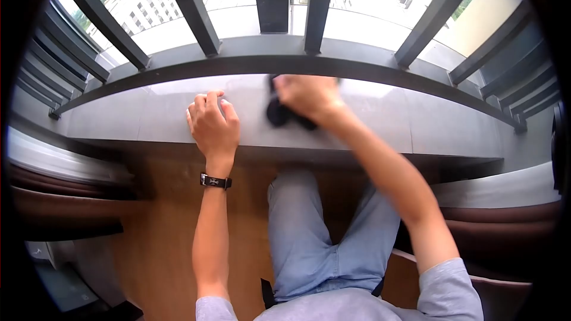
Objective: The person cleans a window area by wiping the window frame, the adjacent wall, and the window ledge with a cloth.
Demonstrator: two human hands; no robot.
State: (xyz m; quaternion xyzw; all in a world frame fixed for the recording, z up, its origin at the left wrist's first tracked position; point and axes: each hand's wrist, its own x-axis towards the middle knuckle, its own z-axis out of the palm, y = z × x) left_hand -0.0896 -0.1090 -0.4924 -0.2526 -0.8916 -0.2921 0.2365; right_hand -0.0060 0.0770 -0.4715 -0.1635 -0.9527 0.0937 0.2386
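My left hand rests on the pale grey window ledge, its fingers loosely bent and a little apart, holding nothing. A black strap with a buckle circles my left wrist. To its right, my right hand is closed over a black, cloth-like item and presses it on the ledge near the railing. Motion blurs this hand and the item, so its exact kind is unclear. Parts of the black item stick out to the left of and below the fingers.
Dark metal railing bars and a lower rail stand just behind the ledge, with buildings outside. Gathered curtains hang at the left, and more curtains at the right. Below the ledge is a wooden floor.
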